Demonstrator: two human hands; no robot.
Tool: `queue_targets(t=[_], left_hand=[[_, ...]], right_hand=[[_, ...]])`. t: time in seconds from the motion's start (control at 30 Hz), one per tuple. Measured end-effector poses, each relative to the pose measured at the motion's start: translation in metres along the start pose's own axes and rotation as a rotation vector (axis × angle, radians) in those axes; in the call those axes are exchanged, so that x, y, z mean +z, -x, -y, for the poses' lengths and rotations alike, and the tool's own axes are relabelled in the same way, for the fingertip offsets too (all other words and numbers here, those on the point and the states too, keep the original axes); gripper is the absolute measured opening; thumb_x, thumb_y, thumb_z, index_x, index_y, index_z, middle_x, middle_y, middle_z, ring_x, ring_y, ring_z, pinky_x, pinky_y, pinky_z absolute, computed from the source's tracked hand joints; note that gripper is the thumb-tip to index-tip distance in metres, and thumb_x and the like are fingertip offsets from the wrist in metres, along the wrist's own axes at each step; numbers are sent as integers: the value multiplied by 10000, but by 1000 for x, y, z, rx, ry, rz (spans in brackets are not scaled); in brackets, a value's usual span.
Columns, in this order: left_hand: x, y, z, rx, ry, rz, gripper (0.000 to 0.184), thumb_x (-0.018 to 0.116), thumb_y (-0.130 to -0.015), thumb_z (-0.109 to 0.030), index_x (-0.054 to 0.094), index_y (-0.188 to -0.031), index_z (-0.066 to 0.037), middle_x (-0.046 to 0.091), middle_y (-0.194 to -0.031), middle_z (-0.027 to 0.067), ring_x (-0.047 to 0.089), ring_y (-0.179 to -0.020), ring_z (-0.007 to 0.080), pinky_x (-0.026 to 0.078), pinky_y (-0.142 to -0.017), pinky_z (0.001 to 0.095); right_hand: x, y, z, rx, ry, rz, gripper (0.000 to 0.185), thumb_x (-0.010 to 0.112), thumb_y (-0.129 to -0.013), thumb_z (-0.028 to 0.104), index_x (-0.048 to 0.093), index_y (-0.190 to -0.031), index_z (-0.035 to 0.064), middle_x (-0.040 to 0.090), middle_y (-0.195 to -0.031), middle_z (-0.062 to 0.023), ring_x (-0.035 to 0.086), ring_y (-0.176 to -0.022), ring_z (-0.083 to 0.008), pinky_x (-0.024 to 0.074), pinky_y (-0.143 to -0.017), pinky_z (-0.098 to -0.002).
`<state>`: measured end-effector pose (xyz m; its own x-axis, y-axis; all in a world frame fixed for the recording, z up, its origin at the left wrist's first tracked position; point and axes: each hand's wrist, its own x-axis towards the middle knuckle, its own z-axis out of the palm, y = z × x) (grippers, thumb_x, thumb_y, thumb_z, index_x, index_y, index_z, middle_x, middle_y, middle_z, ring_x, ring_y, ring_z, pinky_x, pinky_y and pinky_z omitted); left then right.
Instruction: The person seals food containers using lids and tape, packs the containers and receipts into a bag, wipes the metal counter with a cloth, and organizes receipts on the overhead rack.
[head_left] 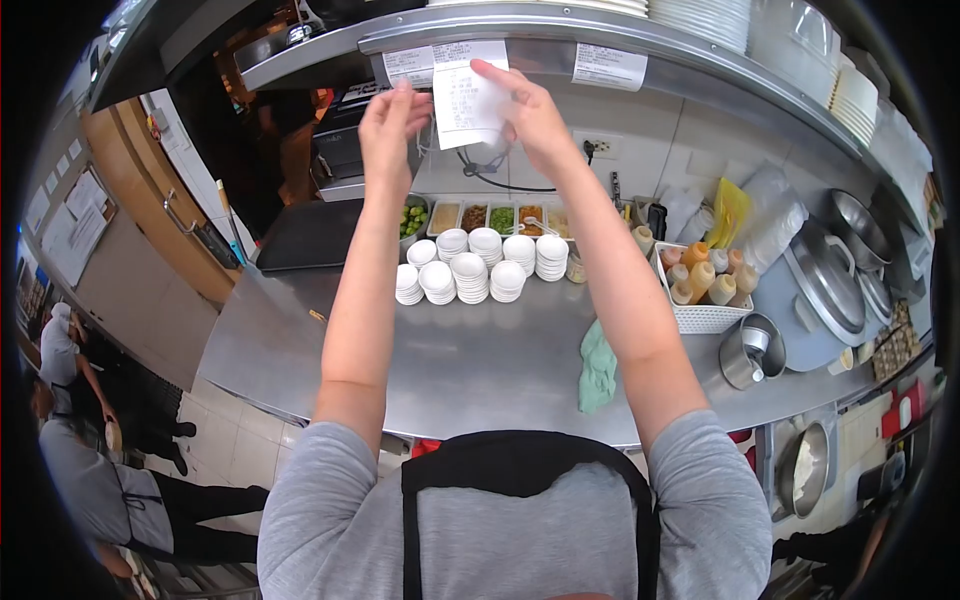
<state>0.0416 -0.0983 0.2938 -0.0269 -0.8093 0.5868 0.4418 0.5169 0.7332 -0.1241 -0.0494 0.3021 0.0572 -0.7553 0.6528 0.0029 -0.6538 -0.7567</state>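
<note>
A printed paper receipt [468, 105] hangs at the edge of the overhead metal shelf, in front of me. My right hand [532, 118] is raised at its right side, the index finger stretched across the upper part of the paper. The other fingers of that hand are blurred, and I see no clear grip. Left of the receipt, my left hand [393, 125] is up with fingers loosely bent and apart, holding nothing visible. Another receipt [408, 66] hangs partly behind, and a further receipt [610, 67] hangs to the right on the same shelf edge.
Stacks of small white cups [468, 275] stand on the steel counter [450, 350], before trays of toppings [505, 217]. A green cloth [598, 368], a basket of sauce bottles [710, 318] and a metal pot [742, 362] are right. Other people [90, 470] are at left.
</note>
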Motion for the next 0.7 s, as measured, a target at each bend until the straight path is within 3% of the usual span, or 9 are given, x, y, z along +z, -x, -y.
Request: queue_targets(t=[0.1,0.17,0.23,0.3,0.37,0.43,0.47,0.53,0.7], left_hand=[[18,10,2,-145,216,136,256,573,-829,-195,512,-981,2,596,-924,83,580,-832,138,450,-721,255],[25,13,7,-91,134,187,282,556,-821,-147,490,-1042,14,581,-984,101,577,-872,158,452,-759,280],[22,18,9,-113,127,214,299,542,-816,-118,475,-1073,19,578,-999,106,575,-884,165,451,-771,285],[18,24,11,-160,132,246,340,489,-820,-84,440,-1137,29,566,-1038,123,570,-920,188,462,-772,310],[14,33,9,-227,177,234,329,467,-830,-93,443,-1134,32,560,-1050,129,567,-934,199,470,-775,333],[12,40,7,-298,213,273,336,409,-854,-125,414,-1150,34,527,-1105,149,549,-991,233,462,-830,404],[10,42,7,-301,212,268,336,409,-854,-125,414,-1150,34,527,-1105,149,549,-991,233,462,-830,404],[8,45,8,-300,224,265,345,413,-849,-108,404,-1159,43,527,-1106,153,553,-981,245,463,-834,397],[4,48,15,-276,186,267,356,421,-830,-53,393,-1167,55,526,-1105,160,558,-973,250,465,-840,389]], right_hand=[[0,3,-3,-18,28,-27,478,427,-727,-44,539,-1161,122,479,-1061,1,448,-672,-59,371,-538,-173],[-9,12,-15,-298,336,-186,355,526,-752,23,570,-1093,111,485,-1031,-5,474,-757,-92,405,-666,-210],[-28,26,-14,-469,565,-571,242,616,-747,100,588,-988,106,494,-996,-21,474,-869,-122,388,-788,-258],[-50,35,-3,-417,543,-898,199,648,-741,129,573,-922,94,492,-963,-38,451,-958,-137,368,-824,-286],[-77,28,1,-344,497,-1031,168,641,-755,110,553,-890,64,514,-940,-58,480,-902,-127,384,-782,-268],[-97,23,1,-326,339,-887,163,634,-760,91,548,-894,52,530,-922,-57,498,-865,-120,389,-763,-256],[-104,22,0,-314,184,-748,159,626,-765,72,543,-897,40,546,-904,-55,515,-829,-113,395,-744,-244],[-99,27,0,-331,158,-717,134,592,-781,33,551,-908,29,571,-863,-52,539,-776,-97,422,-711,-220],[-50,52,0,-63,-231,-498,249,533,-801,0,575,-1045,27,581,-1001,-60,549,-815,-103,480,-676,-234]])
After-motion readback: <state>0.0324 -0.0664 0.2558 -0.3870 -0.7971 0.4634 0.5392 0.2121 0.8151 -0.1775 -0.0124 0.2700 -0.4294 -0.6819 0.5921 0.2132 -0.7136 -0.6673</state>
